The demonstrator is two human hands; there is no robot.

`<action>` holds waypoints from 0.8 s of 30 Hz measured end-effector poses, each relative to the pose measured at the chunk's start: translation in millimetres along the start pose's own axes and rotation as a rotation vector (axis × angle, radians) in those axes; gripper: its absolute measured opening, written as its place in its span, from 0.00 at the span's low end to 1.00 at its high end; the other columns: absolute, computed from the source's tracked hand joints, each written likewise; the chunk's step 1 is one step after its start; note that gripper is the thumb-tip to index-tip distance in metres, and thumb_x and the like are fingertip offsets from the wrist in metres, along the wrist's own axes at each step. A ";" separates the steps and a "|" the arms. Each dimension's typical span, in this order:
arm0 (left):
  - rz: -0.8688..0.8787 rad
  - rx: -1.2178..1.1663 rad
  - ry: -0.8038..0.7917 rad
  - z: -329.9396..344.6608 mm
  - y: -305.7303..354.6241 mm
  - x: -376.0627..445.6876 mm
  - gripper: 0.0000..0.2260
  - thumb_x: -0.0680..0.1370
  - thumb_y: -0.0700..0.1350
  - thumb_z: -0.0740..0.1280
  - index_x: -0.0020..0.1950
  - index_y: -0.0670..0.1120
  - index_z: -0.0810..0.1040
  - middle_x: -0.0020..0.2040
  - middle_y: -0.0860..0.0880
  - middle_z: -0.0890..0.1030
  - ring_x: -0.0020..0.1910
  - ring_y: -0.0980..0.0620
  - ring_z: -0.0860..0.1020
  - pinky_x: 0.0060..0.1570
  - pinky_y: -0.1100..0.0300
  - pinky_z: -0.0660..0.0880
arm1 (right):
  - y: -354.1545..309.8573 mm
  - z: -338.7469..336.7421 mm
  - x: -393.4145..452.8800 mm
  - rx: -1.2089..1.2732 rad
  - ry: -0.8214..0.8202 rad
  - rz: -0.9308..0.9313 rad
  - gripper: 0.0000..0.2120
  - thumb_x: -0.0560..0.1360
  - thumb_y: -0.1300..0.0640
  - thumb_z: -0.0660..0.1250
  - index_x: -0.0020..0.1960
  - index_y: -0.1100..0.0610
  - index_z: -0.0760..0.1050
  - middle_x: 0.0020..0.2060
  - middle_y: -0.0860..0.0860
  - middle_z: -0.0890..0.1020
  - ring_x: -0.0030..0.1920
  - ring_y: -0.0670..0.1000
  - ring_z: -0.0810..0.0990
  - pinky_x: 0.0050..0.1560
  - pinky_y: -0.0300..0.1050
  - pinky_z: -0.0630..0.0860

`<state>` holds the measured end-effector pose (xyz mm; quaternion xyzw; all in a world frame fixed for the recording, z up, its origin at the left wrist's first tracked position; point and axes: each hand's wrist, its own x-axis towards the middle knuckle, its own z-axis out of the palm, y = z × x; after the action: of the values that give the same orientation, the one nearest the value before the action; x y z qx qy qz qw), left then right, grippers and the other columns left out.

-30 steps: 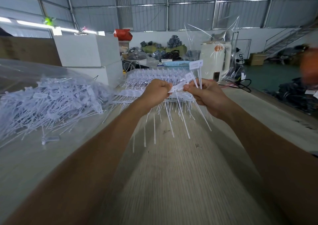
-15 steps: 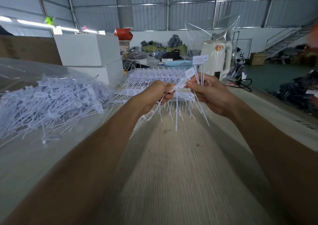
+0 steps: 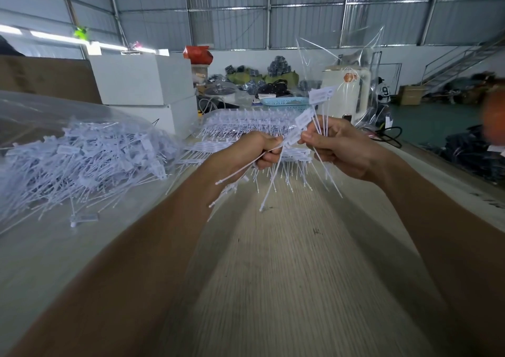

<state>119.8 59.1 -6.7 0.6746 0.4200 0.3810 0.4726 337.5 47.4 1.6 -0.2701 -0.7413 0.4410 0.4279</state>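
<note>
Both forearms are stretched forward over the surface (image 3: 273,288), with the hands brought nearly together just right of the bagged heap (image 3: 82,162). The left hand (image 3: 257,151) is turned knuckles-up, its fingers clenched round a few thin white ties (image 3: 240,167) whose tails slant down toward the forearm. The right hand (image 3: 338,149), farther right of the heap, is held palm-inward. A small bunch (image 3: 322,95) of tagged ties is pinched between its thumb and curled fingers, labels up and tails hanging.
</note>
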 end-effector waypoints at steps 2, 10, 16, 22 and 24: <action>-0.018 -0.022 -0.017 0.0 1.2 -1.9 0.19 0.85 0.41 0.56 0.33 0.46 0.68 0.25 0.52 0.64 0.23 0.56 0.60 0.28 0.61 0.53 | -2.3 -0.3 -0.2 -0.046 -0.012 -0.004 0.05 0.74 0.53 0.71 0.43 0.54 0.79 0.30 0.46 0.75 0.30 0.45 0.64 0.30 0.37 0.63; -0.077 0.170 0.140 14.1 11.0 -5.9 0.17 0.82 0.36 0.54 0.34 0.43 0.69 0.21 0.51 0.71 0.26 0.53 0.70 0.28 0.63 0.68 | -26.4 18.5 9.1 -0.420 -0.074 -0.080 0.06 0.78 0.60 0.70 0.53 0.61 0.83 0.35 0.40 0.82 0.33 0.37 0.76 0.33 0.26 0.68; 0.080 0.176 0.098 0.9 12.1 -7.3 0.15 0.84 0.47 0.62 0.39 0.45 0.78 0.29 0.51 0.76 0.27 0.55 0.70 0.29 0.64 0.66 | -11.4 8.9 9.2 -0.230 0.196 0.065 0.13 0.84 0.50 0.60 0.45 0.56 0.75 0.30 0.46 0.75 0.28 0.44 0.66 0.31 0.40 0.63; 0.066 0.265 0.139 9.3 8.1 -6.0 0.13 0.83 0.45 0.64 0.42 0.47 0.83 0.46 0.44 0.84 0.42 0.53 0.76 0.44 0.59 0.72 | 7.5 18.3 18.2 -0.159 0.419 0.126 0.15 0.86 0.50 0.54 0.42 0.52 0.65 0.27 0.46 0.71 0.25 0.43 0.67 0.28 0.39 0.63; 0.074 0.282 0.147 8.0 8.8 -5.7 0.11 0.83 0.41 0.64 0.44 0.47 0.83 0.52 0.45 0.84 0.48 0.53 0.76 0.49 0.58 0.71 | 9.0 18.8 18.9 -0.155 0.453 0.158 0.15 0.86 0.49 0.53 0.43 0.52 0.66 0.29 0.49 0.73 0.25 0.45 0.70 0.27 0.38 0.67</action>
<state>126.9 49.6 -1.1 0.7196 0.4777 0.3837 0.3267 312.1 58.4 -3.5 -0.4513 -0.6347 0.3429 0.5253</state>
